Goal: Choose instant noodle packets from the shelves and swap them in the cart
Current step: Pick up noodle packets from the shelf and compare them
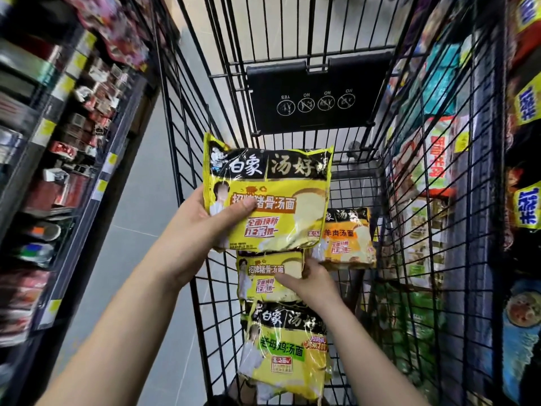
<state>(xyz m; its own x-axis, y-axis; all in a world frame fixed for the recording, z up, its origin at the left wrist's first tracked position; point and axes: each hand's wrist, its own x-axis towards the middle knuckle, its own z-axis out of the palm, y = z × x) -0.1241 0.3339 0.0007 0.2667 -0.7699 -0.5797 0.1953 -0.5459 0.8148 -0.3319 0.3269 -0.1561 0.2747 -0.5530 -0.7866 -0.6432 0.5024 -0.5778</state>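
Observation:
My left hand (205,221) holds a yellow noodle packet (281,200) above the black wire cart (187,118), thumb on its front. Below it, inside the cart, lies a second yellow packet (263,276); my right hand (310,282) rests on its right side, fingers curled at the edge. An orange packet (348,238) lies further right in the cart. A yellow packet with a green label (289,350) lies nearest me.
Shelves with red and dark goods and yellow price tags (73,83) run along the left. On the right, shelves of noodle packs (439,159) show through the cart's wire side. A black folded child-seat flap (316,95) hangs at the cart's far end. Grey floor lies between.

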